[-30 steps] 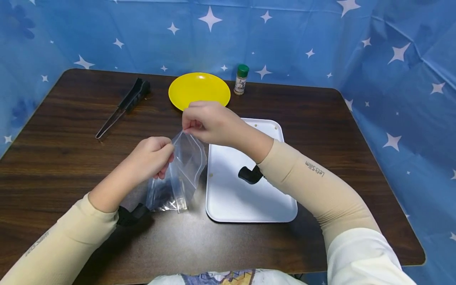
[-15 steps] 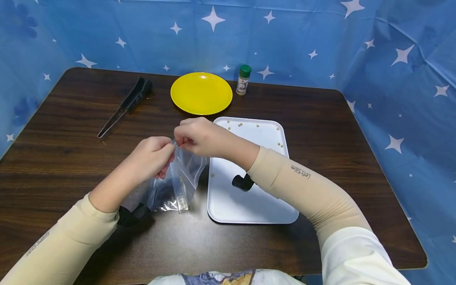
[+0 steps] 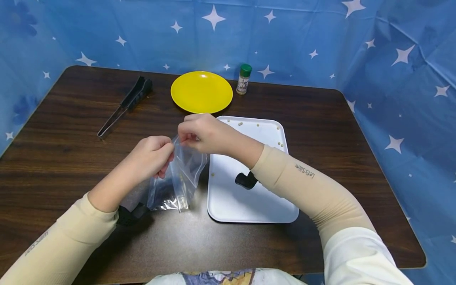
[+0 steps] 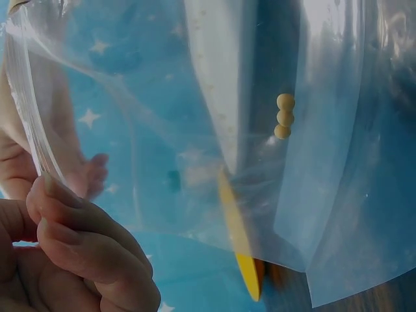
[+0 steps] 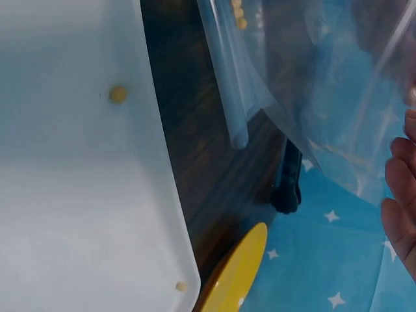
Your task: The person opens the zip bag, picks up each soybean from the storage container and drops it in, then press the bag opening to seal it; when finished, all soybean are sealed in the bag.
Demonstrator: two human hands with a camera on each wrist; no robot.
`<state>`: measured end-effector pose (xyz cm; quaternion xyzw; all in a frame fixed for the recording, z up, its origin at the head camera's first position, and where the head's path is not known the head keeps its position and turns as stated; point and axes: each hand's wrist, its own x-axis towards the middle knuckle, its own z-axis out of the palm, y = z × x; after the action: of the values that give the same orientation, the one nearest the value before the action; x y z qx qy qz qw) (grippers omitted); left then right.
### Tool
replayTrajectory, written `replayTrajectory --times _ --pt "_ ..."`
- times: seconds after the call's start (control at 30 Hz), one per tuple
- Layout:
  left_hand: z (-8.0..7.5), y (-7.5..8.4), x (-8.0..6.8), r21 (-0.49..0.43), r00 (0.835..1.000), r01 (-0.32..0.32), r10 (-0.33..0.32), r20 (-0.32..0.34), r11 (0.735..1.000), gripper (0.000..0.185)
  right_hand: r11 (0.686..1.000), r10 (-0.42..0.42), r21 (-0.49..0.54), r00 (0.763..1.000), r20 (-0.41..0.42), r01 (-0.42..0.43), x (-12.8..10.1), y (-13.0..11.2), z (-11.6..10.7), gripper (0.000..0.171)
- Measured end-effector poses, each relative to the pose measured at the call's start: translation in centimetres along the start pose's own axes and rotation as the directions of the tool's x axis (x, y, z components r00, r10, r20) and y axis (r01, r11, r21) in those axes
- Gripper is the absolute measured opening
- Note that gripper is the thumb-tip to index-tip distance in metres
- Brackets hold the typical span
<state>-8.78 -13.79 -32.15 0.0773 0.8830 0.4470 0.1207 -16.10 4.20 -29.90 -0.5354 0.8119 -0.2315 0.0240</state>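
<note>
A clear zip-top bag (image 3: 190, 164) stands upright on the table, left of the white tray (image 3: 249, 204). My left hand (image 3: 151, 154) grips its upper left side, fingers curled in. With bent fingertips my right hand (image 3: 206, 132) pinches the bag's top edge, close beside the left hand. In the left wrist view, the left fingers (image 4: 97, 250) meet the end of the ribbed zip strip (image 4: 32, 104). Three small pale yellow balls (image 4: 285, 117) show in a row at the bag. The bag's lower part is crumpled and shiny.
Several more such balls (image 3: 258, 125) lie scattered on the tray, near its rim. Behind it are a yellow plate (image 3: 201, 93) and a green-capped seasoning shaker (image 3: 243, 80). Black-handled tongs (image 3: 124, 107) lie at the back left. Blue starry cloth (image 3: 149, 23) hangs behind the table.
My right hand has come down and left from in front of the yellow plate to beside the left hand, then shifted slightly back right. The left hand keeps its place.
</note>
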Motion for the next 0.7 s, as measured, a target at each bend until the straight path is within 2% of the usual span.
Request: replayTrajectory --times 0.17,0.37,0.53,0.7 --pt "0.0 0.0 0.1 -0.002 1.000 0.005 -0.005 -0.004 1.000 0.027 1.000 0.021 -0.014 0.999 -0.048 -0.021 -0.7 0.8 -0.8 0.008" --pt "-0.1 0.1 0.0 -0.007 1.000 0.008 -0.008 -0.007 1.000 0.027 0.996 0.089 -0.016 0.995 -0.051 -0.089 -2.0 2.4 -1.5 0.007" --pt "-0.2 0.0 -0.1 -0.011 1.000 0.002 -0.002 -0.002 1.000 0.028 0.987 0.160 -0.032 0.987 0.007 -0.160 -3.2 4.0 -0.7 0.007" --pt "-0.1 -0.2 0.0 -0.015 1.000 0.000 0.000 -0.004 1.000 0.028 0.983 0.179 -0.059 0.980 0.083 -0.175 -4.1 4.8 0.9 0.008"
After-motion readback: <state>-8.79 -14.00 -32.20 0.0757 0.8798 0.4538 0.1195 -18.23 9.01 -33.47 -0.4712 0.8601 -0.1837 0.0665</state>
